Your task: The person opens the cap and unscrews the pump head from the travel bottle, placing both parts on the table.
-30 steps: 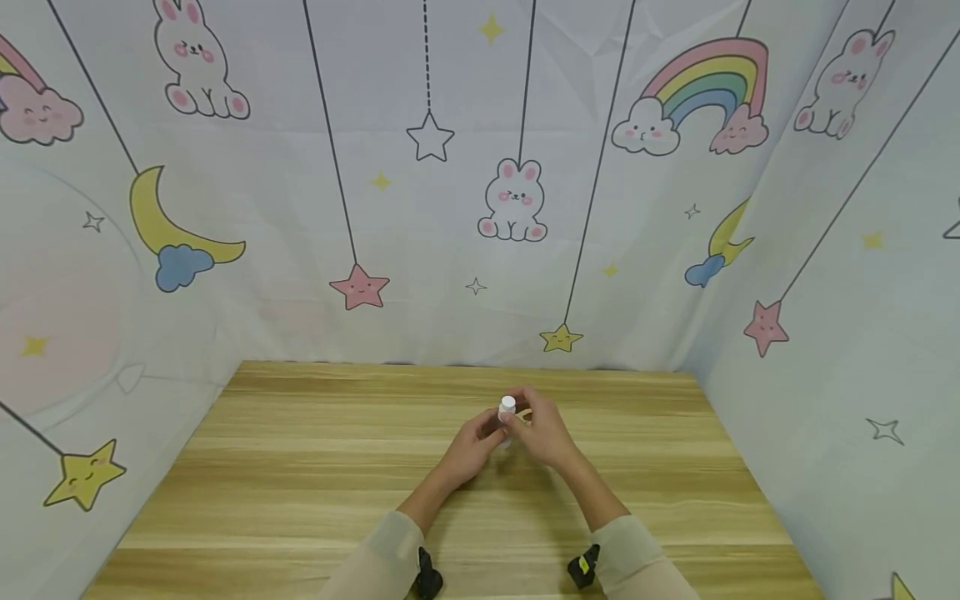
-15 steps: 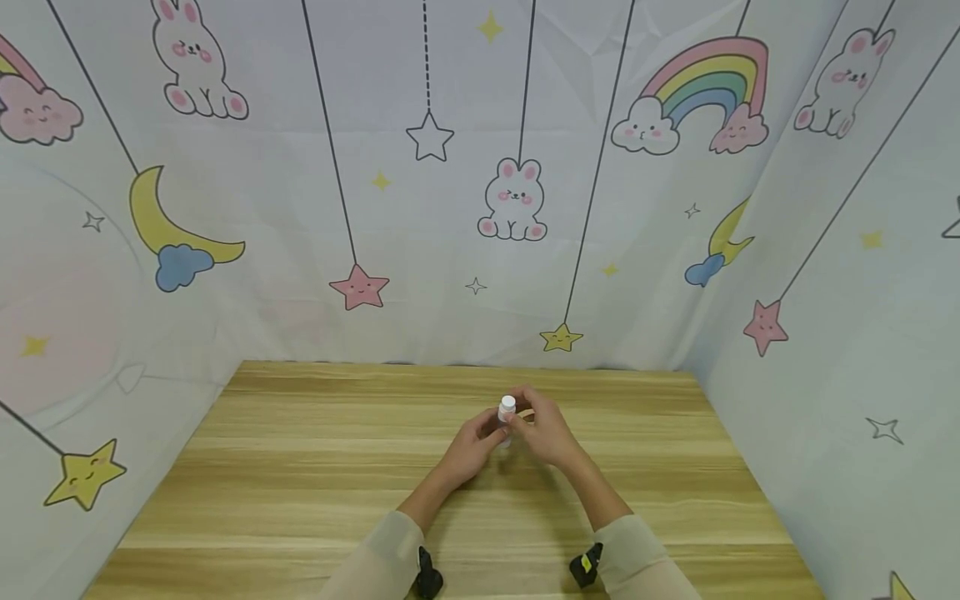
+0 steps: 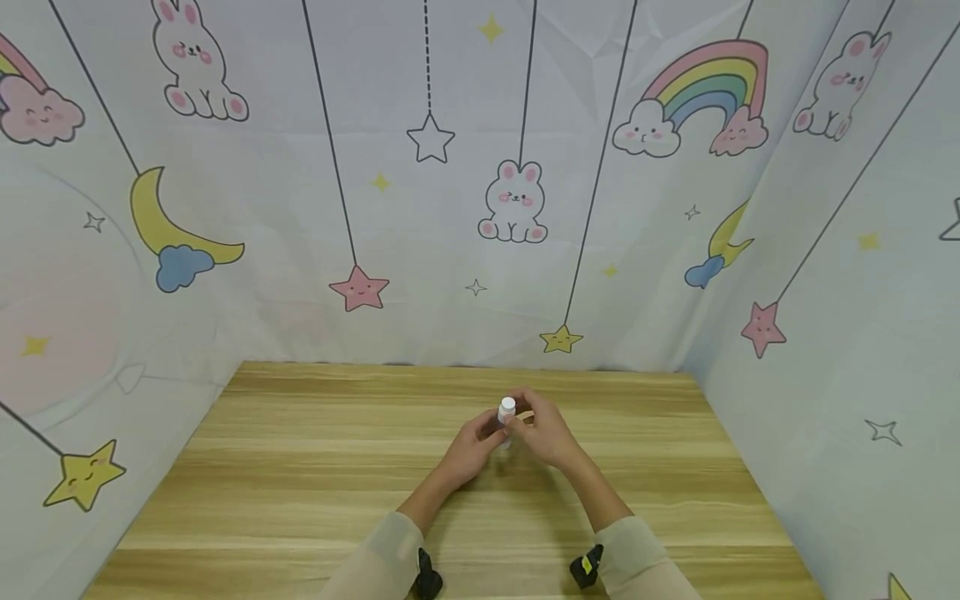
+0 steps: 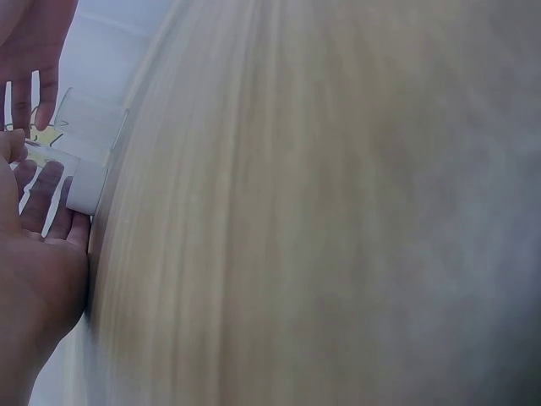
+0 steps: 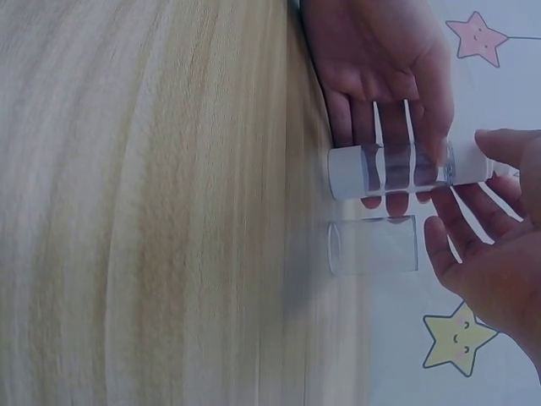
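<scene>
A small clear bottle [image 5: 401,169] with a white base and white top stands upright on the wooden table. My left hand [image 3: 468,450] grips its clear body, thumb across the near side and fingers behind, as the right wrist view shows. At the white top [image 3: 507,404], my right hand [image 3: 551,435] pinches with thumb and fingers. Beside the bottle, a clear cylindrical cap [image 5: 374,246] stands on the table below the right hand's fingers. The left wrist view catches the bottle's white base [image 4: 86,188] and the clear cap [image 4: 89,127] at its left edge.
The wood-grain table [image 3: 337,450] reaches back to a white curtain [image 3: 420,325] printed with rabbits, stars and rainbows, which also hangs along both sides. Black wrist devices sit at the left cuff [image 3: 428,575] and right cuff [image 3: 586,567].
The right thumb has shifted slightly at the bottle's upper part. Both hands and the bottle otherwise keep their places.
</scene>
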A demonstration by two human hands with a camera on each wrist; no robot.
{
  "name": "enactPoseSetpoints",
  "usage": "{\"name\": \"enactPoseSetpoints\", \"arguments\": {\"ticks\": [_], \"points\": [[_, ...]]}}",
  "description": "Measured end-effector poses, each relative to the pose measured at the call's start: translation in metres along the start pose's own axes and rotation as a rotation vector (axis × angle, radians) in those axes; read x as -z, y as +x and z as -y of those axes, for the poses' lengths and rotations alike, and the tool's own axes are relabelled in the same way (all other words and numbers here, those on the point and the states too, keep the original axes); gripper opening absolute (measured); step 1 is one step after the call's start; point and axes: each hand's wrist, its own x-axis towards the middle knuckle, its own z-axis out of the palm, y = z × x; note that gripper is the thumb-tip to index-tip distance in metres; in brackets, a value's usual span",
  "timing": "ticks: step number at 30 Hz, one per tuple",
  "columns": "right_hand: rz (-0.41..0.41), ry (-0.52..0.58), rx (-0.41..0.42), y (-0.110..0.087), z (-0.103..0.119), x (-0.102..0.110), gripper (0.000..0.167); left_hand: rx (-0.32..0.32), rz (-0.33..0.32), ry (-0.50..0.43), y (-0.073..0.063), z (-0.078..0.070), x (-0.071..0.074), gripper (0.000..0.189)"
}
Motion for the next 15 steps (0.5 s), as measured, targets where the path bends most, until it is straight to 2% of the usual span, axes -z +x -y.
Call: {"name": "enactPoseSetpoints", "arguments": {"ticks": [7,15], "points": [[-0.049,-0.024,0.0,0.0,0.002,-0.004,0.035,-0.024,0.009,-0.004,0.0,0.0,0.001,0.044],[-0.154,-0.111,0.033,0.001,-0.001,-0.012,0.028,-0.039,0.005,0.004,0.0,-0.001,0.001,0.042]]}}
